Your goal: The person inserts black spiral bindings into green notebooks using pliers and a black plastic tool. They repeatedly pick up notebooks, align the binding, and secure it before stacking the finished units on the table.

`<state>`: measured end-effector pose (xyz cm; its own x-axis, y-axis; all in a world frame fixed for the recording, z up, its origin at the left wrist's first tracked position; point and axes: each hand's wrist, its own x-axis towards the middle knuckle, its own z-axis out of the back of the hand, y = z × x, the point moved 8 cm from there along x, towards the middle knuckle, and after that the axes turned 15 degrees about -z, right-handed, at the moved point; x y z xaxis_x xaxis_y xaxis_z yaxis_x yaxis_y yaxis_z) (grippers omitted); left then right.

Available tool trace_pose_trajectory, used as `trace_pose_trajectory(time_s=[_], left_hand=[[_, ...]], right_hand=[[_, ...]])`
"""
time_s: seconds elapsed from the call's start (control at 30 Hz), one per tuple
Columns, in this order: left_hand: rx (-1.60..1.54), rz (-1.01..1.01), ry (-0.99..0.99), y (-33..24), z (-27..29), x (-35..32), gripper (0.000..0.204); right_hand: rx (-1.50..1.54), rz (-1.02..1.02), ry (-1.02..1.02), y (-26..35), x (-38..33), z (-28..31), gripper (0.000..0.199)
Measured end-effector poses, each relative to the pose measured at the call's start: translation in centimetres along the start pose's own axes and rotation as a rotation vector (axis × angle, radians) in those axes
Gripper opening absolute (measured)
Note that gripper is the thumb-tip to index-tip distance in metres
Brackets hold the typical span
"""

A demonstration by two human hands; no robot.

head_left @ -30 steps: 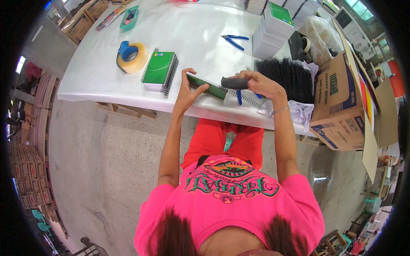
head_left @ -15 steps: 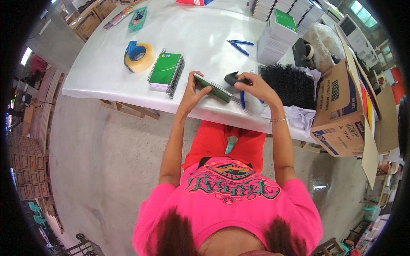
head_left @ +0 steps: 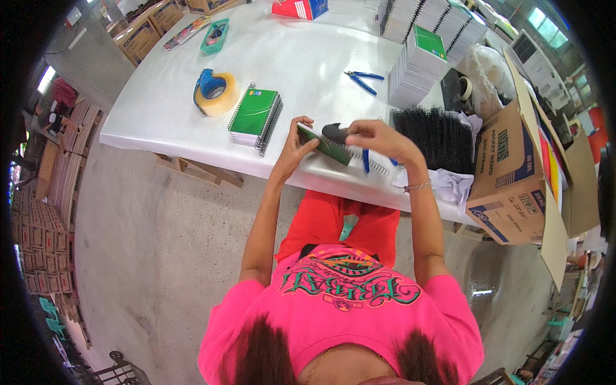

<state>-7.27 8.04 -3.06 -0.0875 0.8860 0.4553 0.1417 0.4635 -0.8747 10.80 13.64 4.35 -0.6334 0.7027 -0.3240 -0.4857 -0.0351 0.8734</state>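
Observation:
My left hand point(head_left: 294, 146) grips the near end of a green-covered notebook point(head_left: 324, 145) held tilted above the white table's point(head_left: 301, 70) front edge. My right hand point(head_left: 377, 136) pinches its top edge, where a wire spiral point(head_left: 367, 164) runs along the spine. A dark object point(head_left: 333, 131) sits right behind the notebook; I cannot tell what it is. A blue-handled tool point(head_left: 366, 160) lies on the table under my right hand.
A stack of green spiral notebooks point(head_left: 255, 114) and a blue tape dispenser point(head_left: 213, 92) lie to the left. Blue pliers point(head_left: 364, 79), tall notebook stacks point(head_left: 420, 61), a pile of black spirals point(head_left: 437, 133) and an open cardboard box point(head_left: 510, 179) stand to the right.
The view has shifted, so the table sits lower and more central in the picture. Both hands stay on the notebook, which has turned slightly; my right hand has moved along its top edge.

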Motion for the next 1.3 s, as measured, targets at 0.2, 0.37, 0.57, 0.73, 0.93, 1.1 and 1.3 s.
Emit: trace_pose_trajectory(time_s=[0.2, 0.37, 0.57, 0.73, 0.93, 1.1, 1.3], left_hand=[[-0.003, 0.020, -0.001, 0.0, -0.1, 0.0, 0.061], [0.010, 0.046, 0.035, -0.6, -0.2, 0.2, 0.059], [-0.010, 0.037, 0.022, -0.1, -0.1, 0.2, 0.057], [-0.032, 0.038, 0.044, 0.0, -0.2, 0.5, 0.054], [0.012, 0.036, 0.025, -0.3, -0.1, 0.3, 0.054], [-0.042, 0.055, 0.042, 0.0, -0.4, 0.4, 0.052], [-0.034, 0.045, 0.051, 0.0, -0.5, 0.3, 0.053]], right_hand=[[0.058, -0.037, 0.032, -1.2, 1.2, -1.1, 0.039], [0.175, -0.028, 0.095, -0.9, 0.0, -1.3, 0.034], [0.161, -0.008, 0.073, -0.4, 0.5, -0.9, 0.036], [-0.040, -0.017, -0.034, -0.4, 2.2, -0.5, 0.043], [0.123, -0.006, -0.061, -1.2, 2.1, -0.3, 0.042], [-0.005, -0.085, 0.059, -1.0, 1.3, -0.7, 0.043], [0.074, -0.065, 0.069, -1.1, 1.3, -1.2, 0.037]])
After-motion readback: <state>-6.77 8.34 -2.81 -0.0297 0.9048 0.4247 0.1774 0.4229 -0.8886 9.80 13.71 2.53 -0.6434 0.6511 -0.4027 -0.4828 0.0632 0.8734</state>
